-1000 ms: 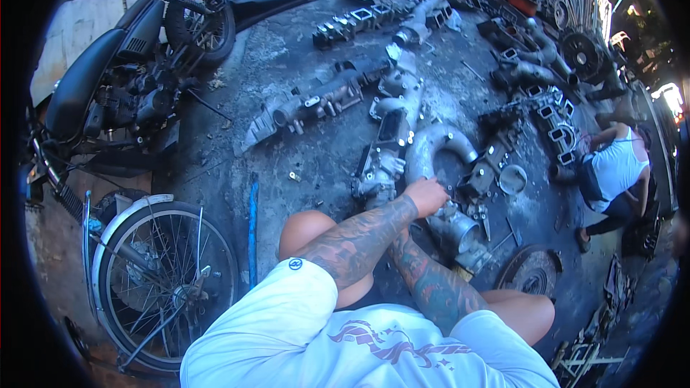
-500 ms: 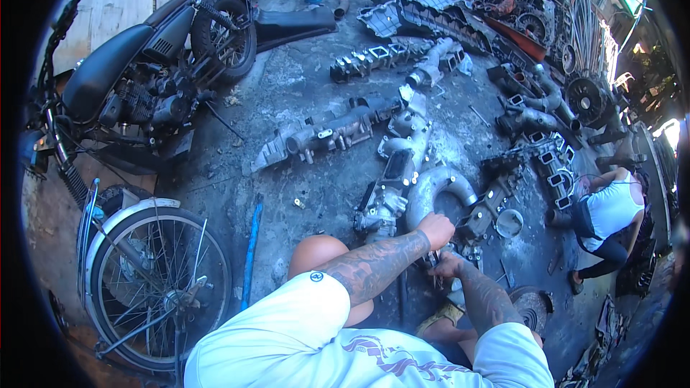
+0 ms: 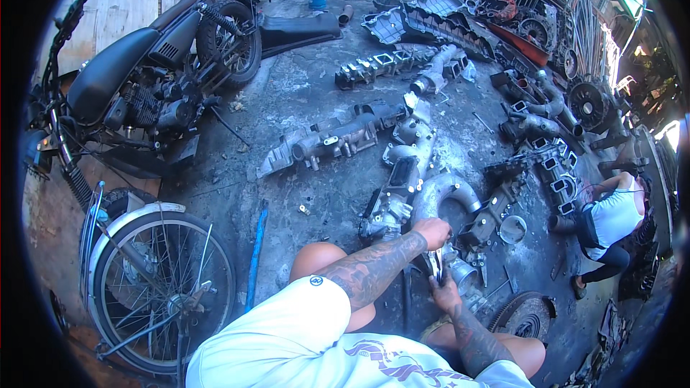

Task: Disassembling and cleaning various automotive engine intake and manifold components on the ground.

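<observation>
My left hand [image 3: 432, 232] is closed beside the curved grey metal pipe [image 3: 447, 187]; whatever its fingers hold is hidden. Just below it, my right hand [image 3: 447, 292] grips a pair of silvery pliers [image 3: 434, 263], whose upper end points up toward my left fist. A short round metal pipe piece [image 3: 463, 275] lies to the right of the pliers. Left of the curved pipe sits a grey metal engine casting [image 3: 387, 215]. On the other side, a dark blocky metal part [image 3: 480, 226] rests on the ground near a round metal ring [image 3: 512, 229].
Several engine manifolds [image 3: 348, 136] spread over the concrete ahead. A blue bar [image 3: 256, 255] lies left of my knee, near a bicycle wheel [image 3: 162, 294] and a black motorcycle [image 3: 115, 79]. A toothed flywheel [image 3: 528, 320] is at my right. Another person [image 3: 613, 215] bends over at far right.
My right hand has moved down and away from my left hand, bringing the pliers into plain sight. The round pipe piece and flywheel show more. The whole view has shifted slightly.
</observation>
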